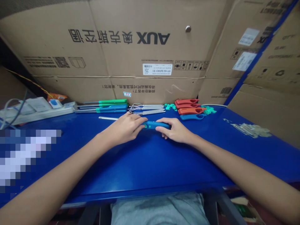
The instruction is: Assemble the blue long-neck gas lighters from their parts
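Both hands hold one blue long-necked lighter level, just above the blue tabletop. My left hand is closed around its front end, beside a green part of the body. The lighter's thin metal tube sticks out to the left past that hand. With thumb and fingers, my right hand grips the rear of the handle. Behind them lie several metal tubes with wires. Blue and red handle shells are stacked beyond my right hand.
Lighters with green and blue handles lie at the back left, near a white power strip. Small turquoise pieces sit by the shells. A pile of pale, clear-looking pieces lies right. Cardboard walls the back.
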`<state>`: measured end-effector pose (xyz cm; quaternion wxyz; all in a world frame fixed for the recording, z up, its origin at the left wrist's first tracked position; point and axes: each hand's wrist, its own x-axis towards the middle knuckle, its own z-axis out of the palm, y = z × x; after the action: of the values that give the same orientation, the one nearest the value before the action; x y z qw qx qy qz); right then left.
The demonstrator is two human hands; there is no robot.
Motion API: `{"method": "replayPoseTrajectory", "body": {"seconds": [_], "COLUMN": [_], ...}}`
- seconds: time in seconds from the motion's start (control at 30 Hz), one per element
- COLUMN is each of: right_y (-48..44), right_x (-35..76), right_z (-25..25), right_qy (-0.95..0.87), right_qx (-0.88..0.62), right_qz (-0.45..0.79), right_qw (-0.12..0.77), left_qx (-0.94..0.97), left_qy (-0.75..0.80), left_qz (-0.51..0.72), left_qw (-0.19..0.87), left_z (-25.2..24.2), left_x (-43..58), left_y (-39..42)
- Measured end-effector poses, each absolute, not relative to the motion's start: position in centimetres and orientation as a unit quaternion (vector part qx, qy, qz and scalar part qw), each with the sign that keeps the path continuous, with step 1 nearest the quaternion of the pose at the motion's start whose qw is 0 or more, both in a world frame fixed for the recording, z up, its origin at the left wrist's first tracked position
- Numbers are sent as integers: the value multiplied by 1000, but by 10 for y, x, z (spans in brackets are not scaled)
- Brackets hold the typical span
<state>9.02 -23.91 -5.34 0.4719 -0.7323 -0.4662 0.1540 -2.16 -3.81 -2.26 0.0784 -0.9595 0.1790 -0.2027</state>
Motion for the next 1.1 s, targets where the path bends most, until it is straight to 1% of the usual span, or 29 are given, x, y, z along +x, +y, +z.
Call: {"method": "replayPoseTrajectory", "body": {"seconds": [0.2,0.63,0.8,0.9,1.1], "right_y": [-238,-235,-234,-235,-241], "right_x": [89,90,92,94,101], "right_z": [-48,-50,-50,-49,-52], "right_qy": [-447,-396,-388,-410,-471], "right_qx": [-695,-662,-660,-696,-755], "right_qz": [204,271,279,232,11], "right_qw": [525,576,579,541,456], "left_qx": [-967,-963,-962,-962,-968], "left_qy": [162,170,170,172,155], "left_qz": [-194,-207,-213,-206,-189], "left_qw": [31,14,35,44,61], "left_z": [-22,-18,-25,-30,-31], "left_x": [-21,-25,-23,-20,-19], "left_y": [-39,-43,-42,-41,-40]}}
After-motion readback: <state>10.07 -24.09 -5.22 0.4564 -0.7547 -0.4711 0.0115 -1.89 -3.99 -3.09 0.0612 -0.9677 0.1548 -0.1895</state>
